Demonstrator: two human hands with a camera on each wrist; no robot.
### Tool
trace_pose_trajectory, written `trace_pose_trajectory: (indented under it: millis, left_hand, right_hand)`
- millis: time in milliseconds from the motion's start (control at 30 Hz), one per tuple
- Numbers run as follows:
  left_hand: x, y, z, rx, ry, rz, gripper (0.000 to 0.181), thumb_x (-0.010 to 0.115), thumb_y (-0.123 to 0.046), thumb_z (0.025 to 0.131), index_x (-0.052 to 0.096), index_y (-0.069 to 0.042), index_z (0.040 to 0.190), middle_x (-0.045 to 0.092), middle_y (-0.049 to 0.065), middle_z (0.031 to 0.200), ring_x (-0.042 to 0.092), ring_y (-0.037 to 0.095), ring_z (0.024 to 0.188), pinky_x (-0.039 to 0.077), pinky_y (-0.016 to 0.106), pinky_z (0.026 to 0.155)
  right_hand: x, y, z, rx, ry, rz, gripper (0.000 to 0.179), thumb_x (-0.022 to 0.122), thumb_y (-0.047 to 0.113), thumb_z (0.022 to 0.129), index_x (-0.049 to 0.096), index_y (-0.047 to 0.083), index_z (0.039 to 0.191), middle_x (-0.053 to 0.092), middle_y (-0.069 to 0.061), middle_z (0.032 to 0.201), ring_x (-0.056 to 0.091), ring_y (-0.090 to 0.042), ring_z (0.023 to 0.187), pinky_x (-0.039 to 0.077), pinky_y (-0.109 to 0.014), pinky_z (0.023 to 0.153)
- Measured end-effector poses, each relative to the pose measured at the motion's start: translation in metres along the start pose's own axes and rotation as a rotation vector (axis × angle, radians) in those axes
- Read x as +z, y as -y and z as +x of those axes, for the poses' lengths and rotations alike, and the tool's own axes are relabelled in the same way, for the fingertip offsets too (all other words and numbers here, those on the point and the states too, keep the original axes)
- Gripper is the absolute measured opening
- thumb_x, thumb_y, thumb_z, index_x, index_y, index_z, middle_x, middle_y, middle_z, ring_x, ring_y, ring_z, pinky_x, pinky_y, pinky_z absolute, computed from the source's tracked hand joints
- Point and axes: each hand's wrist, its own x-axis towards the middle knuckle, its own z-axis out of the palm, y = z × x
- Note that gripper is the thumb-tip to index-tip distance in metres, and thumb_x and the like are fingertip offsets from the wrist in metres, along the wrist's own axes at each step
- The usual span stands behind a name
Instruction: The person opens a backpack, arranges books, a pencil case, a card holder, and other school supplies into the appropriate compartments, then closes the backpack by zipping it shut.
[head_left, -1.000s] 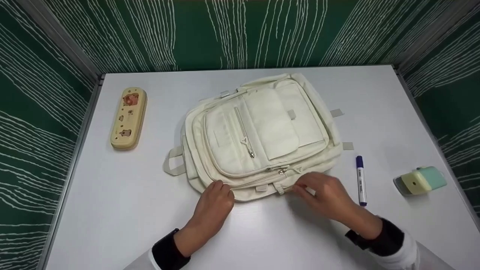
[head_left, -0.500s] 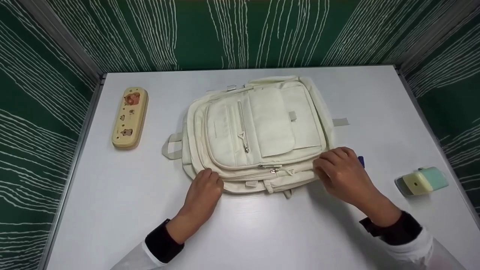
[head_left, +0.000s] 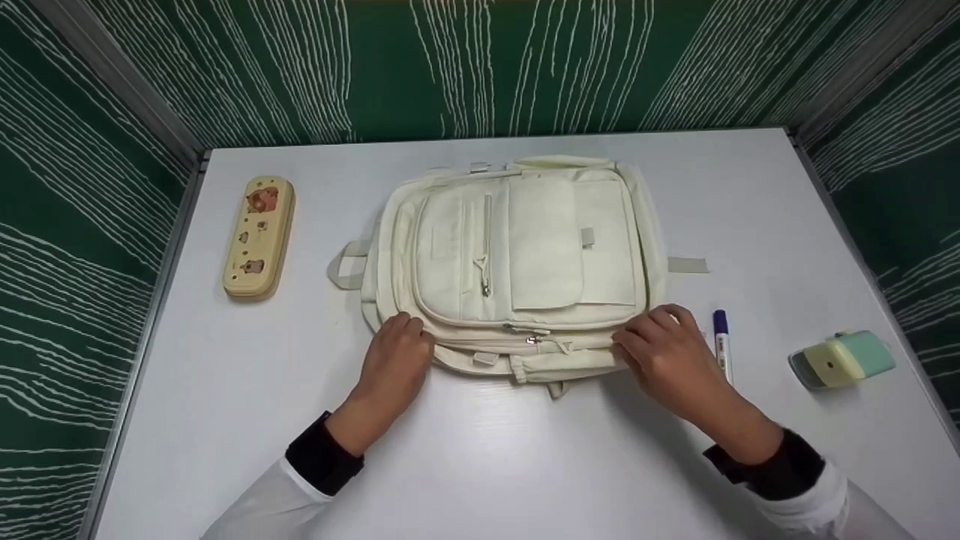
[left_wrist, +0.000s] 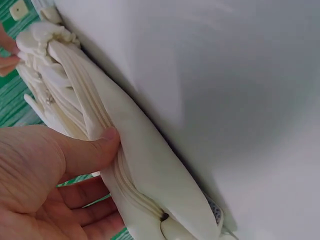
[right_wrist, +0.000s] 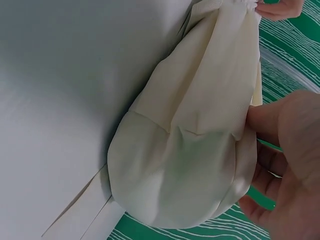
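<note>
head: both hands (head_left: 394, 356) (head_left: 664, 360) pinch backpack (head_left: 546, 255)

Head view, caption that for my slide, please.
Left hand and right hand hold the backpack between a yellow case and a marker.

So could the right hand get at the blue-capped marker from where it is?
Probably yes: the marker lies close beside the right hand, and nothing seems to stand between them. The hand would likely first need to let go of the backpack.
</note>
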Motion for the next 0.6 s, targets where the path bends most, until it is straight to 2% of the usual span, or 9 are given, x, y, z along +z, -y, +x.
trace_pose_trajectory:
  millis: [133, 233, 300, 433, 500, 600]
  left_hand:
    - [-0.007, -0.010, 0.006, -0.075, 0.042, -0.131, 0.016, 0.072, 0.017, 0.066, 0.068, 0.002, 0.073, 0.058, 0.013, 0.077, 0.053, 0.030, 0.076, 0.046, 0.041, 0.074]
    - [-0.009, -0.027, 0.011, -0.085, 0.019, -0.204, 0.014, 0.068, 0.011, 0.067, 0.063, 0.000, 0.072, 0.058, 0.012, 0.079, 0.054, 0.029, 0.078, 0.044, 0.041, 0.071]
    - [-0.007, -0.041, 0.016, -0.037, -0.037, -0.209, 0.013, 0.068, 0.007, 0.072, 0.061, -0.003, 0.071, 0.056, 0.009, 0.078, 0.053, 0.027, 0.075, 0.044, 0.039, 0.068]
    - [0.000, -0.069, 0.029, 0.120, -0.155, -0.174, 0.012, 0.069, 0.002, 0.081, 0.063, -0.006, 0.075, 0.056, 0.005, 0.079, 0.053, 0.023, 0.074, 0.045, 0.034, 0.067]
    - [0.003, -0.085, 0.036, 0.193, -0.162, -0.157, 0.009, 0.069, 0.003, 0.083, 0.068, -0.006, 0.085, 0.061, 0.006, 0.088, 0.058, 0.021, 0.083, 0.049, 0.031, 0.071]
    - [0.008, -0.108, 0.044, 0.284, -0.100, -0.073, 0.022, 0.072, -0.005, 0.090, 0.071, -0.005, 0.112, 0.066, 0.010, 0.115, 0.062, 0.023, 0.106, 0.053, 0.031, 0.083]
  right_hand:
    - [0.000, 0.002, 0.000, 0.012, 0.001, 0.012, 0.014, 0.079, -0.007, 0.080, 0.073, 0.000, 0.091, 0.069, -0.011, 0.091, 0.061, -0.035, 0.084, 0.047, -0.059, 0.085]
    - [0.001, 0.003, -0.001, 0.028, -0.006, 0.021, 0.017, 0.082, -0.008, 0.079, 0.073, 0.001, 0.091, 0.069, -0.011, 0.091, 0.062, -0.035, 0.084, 0.046, -0.058, 0.085]
    - [0.001, 0.003, -0.002, 0.037, -0.010, 0.028, 0.019, 0.083, -0.008, 0.078, 0.074, 0.001, 0.091, 0.069, -0.010, 0.090, 0.062, -0.035, 0.084, 0.046, -0.057, 0.085]
    - [0.001, 0.004, -0.001, 0.043, -0.015, 0.034, 0.019, 0.083, -0.008, 0.078, 0.074, 0.001, 0.091, 0.069, -0.010, 0.090, 0.062, -0.035, 0.084, 0.047, -0.056, 0.084]
    - [0.002, 0.004, -0.001, 0.044, -0.014, 0.034, 0.018, 0.083, -0.008, 0.078, 0.074, 0.002, 0.090, 0.069, -0.010, 0.089, 0.062, -0.035, 0.084, 0.047, -0.056, 0.084]
    - [0.001, 0.004, -0.001, 0.050, -0.013, 0.034, 0.018, 0.083, -0.008, 0.078, 0.074, 0.002, 0.089, 0.068, -0.010, 0.088, 0.062, -0.035, 0.083, 0.048, -0.056, 0.083]
